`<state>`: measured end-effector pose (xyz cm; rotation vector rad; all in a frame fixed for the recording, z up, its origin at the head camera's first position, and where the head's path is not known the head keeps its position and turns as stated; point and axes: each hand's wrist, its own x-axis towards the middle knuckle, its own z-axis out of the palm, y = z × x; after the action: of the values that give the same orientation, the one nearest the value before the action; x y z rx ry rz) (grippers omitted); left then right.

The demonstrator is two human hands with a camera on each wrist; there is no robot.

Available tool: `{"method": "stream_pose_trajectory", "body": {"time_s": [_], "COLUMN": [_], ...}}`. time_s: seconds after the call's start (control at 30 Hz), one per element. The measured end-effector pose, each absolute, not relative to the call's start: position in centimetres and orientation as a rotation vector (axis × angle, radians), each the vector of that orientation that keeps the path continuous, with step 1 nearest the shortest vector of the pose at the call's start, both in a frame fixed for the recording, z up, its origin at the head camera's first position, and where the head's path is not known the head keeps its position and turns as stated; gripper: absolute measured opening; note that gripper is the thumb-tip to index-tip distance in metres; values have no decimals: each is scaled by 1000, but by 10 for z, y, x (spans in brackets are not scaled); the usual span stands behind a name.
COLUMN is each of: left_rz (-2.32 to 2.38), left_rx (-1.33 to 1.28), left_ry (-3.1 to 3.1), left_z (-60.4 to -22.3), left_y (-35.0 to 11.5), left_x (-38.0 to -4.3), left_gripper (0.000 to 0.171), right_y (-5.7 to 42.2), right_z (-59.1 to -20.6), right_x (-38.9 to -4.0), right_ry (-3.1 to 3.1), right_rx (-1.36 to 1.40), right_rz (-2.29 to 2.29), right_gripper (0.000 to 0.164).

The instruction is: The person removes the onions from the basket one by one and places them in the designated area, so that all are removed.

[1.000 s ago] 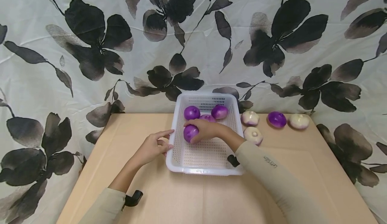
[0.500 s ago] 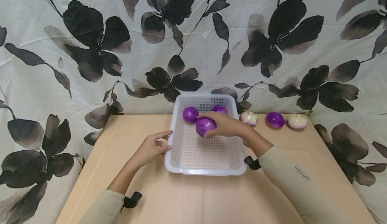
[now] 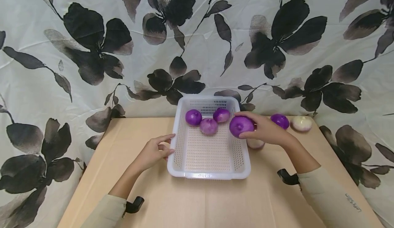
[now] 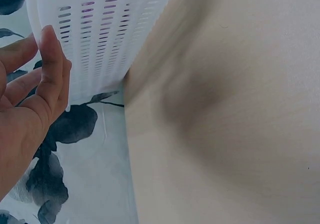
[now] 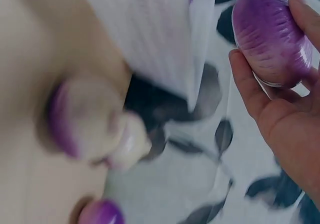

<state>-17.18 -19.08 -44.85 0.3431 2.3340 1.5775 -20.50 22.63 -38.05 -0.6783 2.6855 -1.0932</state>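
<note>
Purple and glossy, the onion [image 3: 241, 125] sits in your right hand [image 3: 264, 131], fingers curled round it, held above the far right rim of the white basket [image 3: 181, 168]. From the head view your left hand [image 3: 153, 151] rests with relaxed fingers against the basket's left wall on the worktop [image 3: 215, 204].

Left wrist: straight fingers [image 4: 50, 69] touch the slotted basket wall [image 4: 105, 29].

Right wrist: the onion [image 5: 270, 39] looks smooth, rigid and light, probably slippery, so cup it round its widest part. It is nearly round, with no clear long axis; I cannot tell which way its stem end points.
</note>
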Motion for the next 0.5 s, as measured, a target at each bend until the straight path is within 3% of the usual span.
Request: {"method": "stream_pose_trajectory", "body": {"time_s": [0.5], "left_rz": [1554], "left_rx": [341], "left_ry": [2348], "left_z": [-449], "left_y": [-191], "left_x": [-173], "left_gripper": [60], "right_y": [338], "right_z": [-426], "right_x": [-199], "right_ry": [2795], "right_rx": [-437], "right_rz": [-1134], "right_gripper": [72]}}
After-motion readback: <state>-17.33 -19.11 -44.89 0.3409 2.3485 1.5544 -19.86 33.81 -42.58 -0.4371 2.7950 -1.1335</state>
